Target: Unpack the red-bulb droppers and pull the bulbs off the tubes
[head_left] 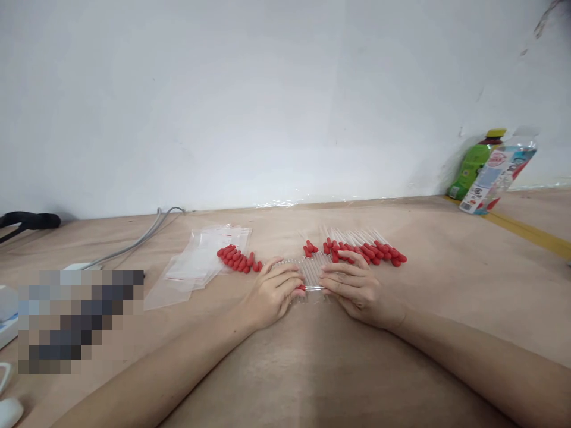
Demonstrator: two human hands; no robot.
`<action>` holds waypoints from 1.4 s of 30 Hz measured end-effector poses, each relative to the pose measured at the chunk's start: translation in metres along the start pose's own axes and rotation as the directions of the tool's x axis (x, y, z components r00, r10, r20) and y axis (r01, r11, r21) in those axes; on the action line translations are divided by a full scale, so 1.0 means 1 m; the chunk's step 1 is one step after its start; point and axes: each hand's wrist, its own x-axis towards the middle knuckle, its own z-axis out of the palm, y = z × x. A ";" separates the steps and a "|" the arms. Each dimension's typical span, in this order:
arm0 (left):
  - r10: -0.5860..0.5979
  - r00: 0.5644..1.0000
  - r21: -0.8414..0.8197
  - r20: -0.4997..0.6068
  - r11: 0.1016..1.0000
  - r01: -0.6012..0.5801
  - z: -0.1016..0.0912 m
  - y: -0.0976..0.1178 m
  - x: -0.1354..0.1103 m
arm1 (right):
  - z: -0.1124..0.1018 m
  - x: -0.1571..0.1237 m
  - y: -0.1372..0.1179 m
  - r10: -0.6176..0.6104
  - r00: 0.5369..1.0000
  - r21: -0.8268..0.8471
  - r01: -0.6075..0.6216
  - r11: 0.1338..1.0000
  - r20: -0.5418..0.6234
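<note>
On the tan table both my hands meet over a small clear bag of droppers (311,274) with red bulbs. My left hand (274,294) grips the bag's left end, fingers curled round it. My right hand (354,289) holds the right end, fingers pressed together along the plastic. Just beyond my right hand lies a row of loose glass droppers with red bulbs (368,251). Another packed bundle with red bulbs (238,259) lies beyond my left hand, resting on a stack of empty clear bags (196,267).
A green bottle (473,163) and a clear labelled packet (497,175) lean on the wall at the far right. A grey cable (138,241) runs along the left, near a black object (29,221). A blurred patch (80,321) and white items sit at the left edge.
</note>
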 end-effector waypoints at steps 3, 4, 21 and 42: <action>0.010 1.000 -0.001 -0.026 1.000 -0.010 0.002 0.000 -0.001 | -0.002 0.000 0.000 -0.009 1.000 0.004 0.009 1.000 0.006; 0.013 1.000 -0.004 -0.029 1.000 -0.013 0.002 -0.001 -0.002 | -0.003 0.000 0.001 -0.011 1.000 0.009 0.011 1.000 0.012; -0.606 0.795 0.170 0.038 0.788 0.592 -0.056 -0.082 -0.005 | 0.002 -0.004 0.016 0.429 0.891 -0.306 -0.454 0.837 -0.149; -0.363 0.922 0.448 0.136 0.852 0.270 -0.018 -0.040 0.019 | -0.007 0.004 0.005 0.422 0.886 -0.260 -0.368 0.893 0.193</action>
